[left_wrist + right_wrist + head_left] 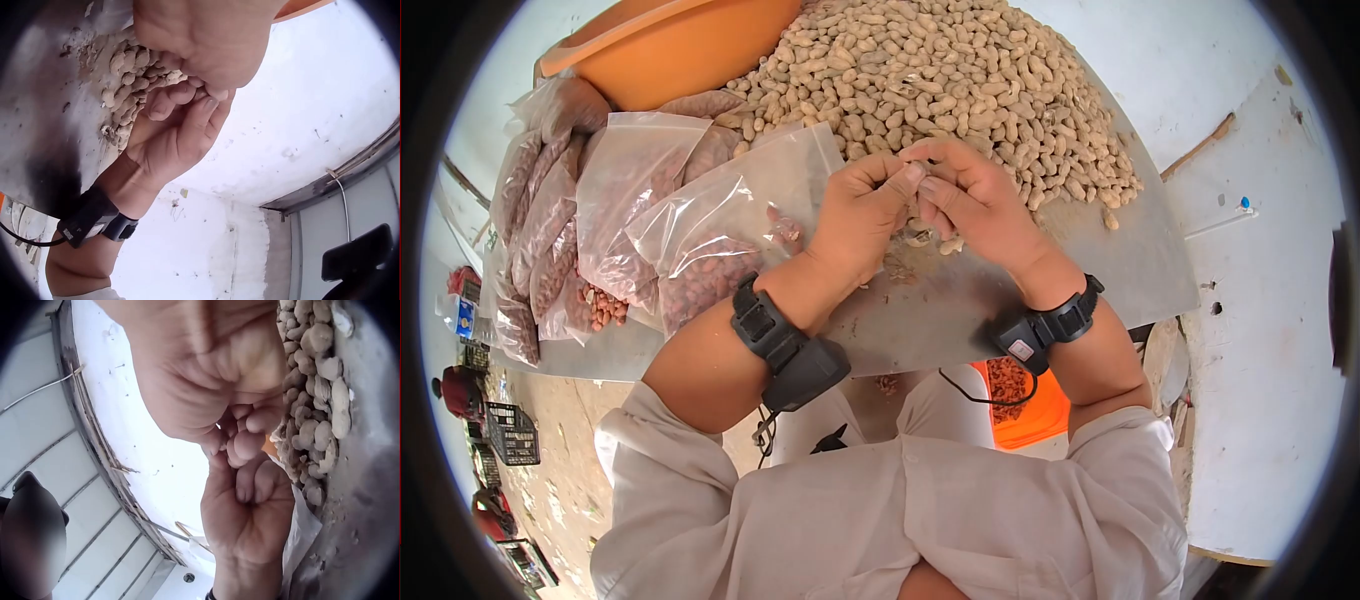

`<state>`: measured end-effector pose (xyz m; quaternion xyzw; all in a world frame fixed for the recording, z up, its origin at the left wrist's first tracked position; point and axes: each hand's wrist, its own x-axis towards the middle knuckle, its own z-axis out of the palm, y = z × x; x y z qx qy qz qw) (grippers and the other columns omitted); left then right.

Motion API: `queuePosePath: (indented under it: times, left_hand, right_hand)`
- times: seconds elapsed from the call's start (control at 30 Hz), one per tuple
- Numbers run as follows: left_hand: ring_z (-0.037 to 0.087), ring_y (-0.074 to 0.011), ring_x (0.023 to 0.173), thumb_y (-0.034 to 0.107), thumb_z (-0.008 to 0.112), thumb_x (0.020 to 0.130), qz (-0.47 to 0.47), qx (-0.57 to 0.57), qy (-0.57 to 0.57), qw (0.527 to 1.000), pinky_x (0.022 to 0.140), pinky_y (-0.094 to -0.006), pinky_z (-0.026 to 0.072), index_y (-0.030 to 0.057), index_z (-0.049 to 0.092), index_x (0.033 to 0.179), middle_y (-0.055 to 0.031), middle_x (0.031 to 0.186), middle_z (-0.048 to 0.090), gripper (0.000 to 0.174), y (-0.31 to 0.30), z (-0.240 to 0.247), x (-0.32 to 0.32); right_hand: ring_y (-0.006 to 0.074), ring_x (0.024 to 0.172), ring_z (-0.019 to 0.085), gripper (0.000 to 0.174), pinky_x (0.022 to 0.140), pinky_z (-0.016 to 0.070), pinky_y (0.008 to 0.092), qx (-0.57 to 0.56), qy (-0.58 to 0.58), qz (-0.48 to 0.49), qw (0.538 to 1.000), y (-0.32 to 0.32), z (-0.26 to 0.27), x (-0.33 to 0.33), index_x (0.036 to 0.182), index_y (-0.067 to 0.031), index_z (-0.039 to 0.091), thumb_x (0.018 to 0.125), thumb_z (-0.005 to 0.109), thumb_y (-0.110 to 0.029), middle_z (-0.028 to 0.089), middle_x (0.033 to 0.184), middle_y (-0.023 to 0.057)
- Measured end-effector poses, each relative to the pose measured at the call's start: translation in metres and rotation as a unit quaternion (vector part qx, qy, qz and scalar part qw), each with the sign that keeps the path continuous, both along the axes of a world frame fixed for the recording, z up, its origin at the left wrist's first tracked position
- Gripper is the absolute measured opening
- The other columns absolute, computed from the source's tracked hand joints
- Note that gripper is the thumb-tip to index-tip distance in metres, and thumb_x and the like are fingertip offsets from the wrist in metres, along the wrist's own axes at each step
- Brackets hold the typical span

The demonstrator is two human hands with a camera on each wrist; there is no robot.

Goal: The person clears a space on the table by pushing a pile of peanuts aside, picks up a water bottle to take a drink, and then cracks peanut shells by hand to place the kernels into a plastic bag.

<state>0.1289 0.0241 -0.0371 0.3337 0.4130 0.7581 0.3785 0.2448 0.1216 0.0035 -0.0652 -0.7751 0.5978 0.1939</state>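
Both hands meet over the near edge of a heap of unshelled peanuts. My left hand and right hand pinch a peanut between their thumbs and index fingers, and the fingertips hide most of it. In the left wrist view, the right hand has its other fingers curled toward the palm. The right wrist view shows the left hand with its fingers also folded in. Just below the hands, a peanut shell lies on the metal table.
Clear plastic bags of shelled red peanuts lie at the left, with loose kernels beside them. An orange basin stands at the back left. Below the table is an orange container holding reddish bits. A white wall rises at the right.
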Motion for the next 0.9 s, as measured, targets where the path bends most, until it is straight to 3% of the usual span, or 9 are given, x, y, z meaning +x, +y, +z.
queuePosePath:
  times: [0.07, 0.17, 0.27, 0.57, 0.77, 0.87, 0.9]
  left_hand:
    - [0.038, -0.003, 0.051, 0.014, 0.057, 0.09, -0.002, 0.003, -0.006, 1.0, 0.045, -0.0184, 0.0291, 0.0019, 0.06, 0.082, 0.0019, 0.063, 0.052, 0.015, 0.0, 0.0, 0.0]
    - [0.051, -0.0086, 0.06, 0.018, 0.056, 0.091, -0.027, -0.002, 0.002, 1.0, 0.05, -0.0189, 0.0339, 0.0022, 0.059, 0.089, -0.0024, 0.073, 0.057, 0.016, -0.004, 0.0, -0.003]
    - [0.038, -0.0031, 0.051, 0.013, 0.056, 0.09, 0.002, 0.002, -0.024, 1.0, 0.045, -0.0181, 0.0296, 0.0022, 0.06, 0.081, 0.0013, 0.063, 0.054, 0.014, -0.005, 0.008, 0.004]
    - [0.038, -0.0032, 0.052, 0.014, 0.055, 0.09, 0.003, -0.01, -0.023, 1.0, 0.047, -0.0176, 0.0306, 0.0029, 0.059, 0.08, 0.0006, 0.063, 0.054, 0.016, -0.006, 0.012, 0.008]
    - [0.051, -0.0096, 0.055, 0.015, 0.051, 0.093, -0.07, 0.024, -0.109, 0.991, 0.05, -0.0211, 0.038, 0.001, 0.058, 0.086, -0.0048, 0.066, 0.058, 0.017, -0.009, 0.017, 0.005]
    - [0.036, -0.0034, 0.051, 0.017, 0.049, 0.094, -0.087, 0.006, -0.107, 0.99, 0.045, -0.0175, 0.0267, 0.0036, 0.058, 0.087, 0.0009, 0.068, 0.054, 0.017, -0.009, 0.02, 0.005]
    - [0.036, -0.0035, 0.051, 0.017, 0.049, 0.094, -0.095, 0.007, -0.118, 0.988, 0.045, -0.0177, 0.0268, 0.0039, 0.058, 0.087, 0.0013, 0.068, 0.053, 0.017, -0.01, 0.021, 0.004]
  right_hand:
    - [0.0058, 0.056, 0.048, 0.024, 0.048, 0.0384, 0.02, 0.018, -0.007, -0.026, 0.999, -0.004, 0.001, 0.0, 0.113, -0.004, 0.051, 0.09, 0.052, -0.012, 0.054, 0.067, 0.0019]
    - [0.0054, 0.056, 0.047, 0.023, 0.047, 0.038, 0.0198, 0.015, 0.04, -0.045, 0.998, -0.006, -0.009, -0.004, 0.112, -0.0046, 0.052, 0.09, 0.052, -0.012, 0.054, 0.067, 0.0018]
    - [0.0054, 0.054, 0.046, 0.023, 0.047, 0.0371, 0.0197, 0.0, 0.075, -0.044, 0.996, -0.009, -0.011, -0.006, 0.112, -0.0049, 0.052, 0.091, 0.051, -0.011, 0.052, 0.065, 0.0008]
    - [0.0047, 0.054, 0.042, 0.017, 0.045, 0.0335, 0.019, -0.088, 0.113, -0.025, 0.989, -0.009, -0.018, -0.008, 0.107, -0.0057, 0.052, 0.093, 0.044, -0.011, 0.049, 0.065, 0.0001]
    - [0.0053, 0.055, 0.042, 0.018, 0.046, 0.0327, 0.0184, -0.171, 0.116, 0.023, 0.978, 0.0, -0.021, -0.01, 0.109, -0.0068, 0.05, 0.092, 0.046, -0.011, 0.048, 0.065, -0.0001]
    - [0.0074, 0.055, 0.038, 0.022, 0.05, 0.0295, 0.0191, -0.175, 0.111, 0.001, 0.978, -0.003, -0.021, -0.01, 0.115, -0.0077, 0.048, 0.094, 0.046, -0.015, 0.044, 0.064, 0.0001]
    - [0.0074, 0.056, 0.038, 0.023, 0.051, 0.0295, 0.0191, -0.185, 0.11, 0.003, 0.977, -0.003, -0.021, -0.01, 0.115, -0.0078, 0.047, 0.094, 0.046, -0.015, 0.044, 0.065, 0.0001]
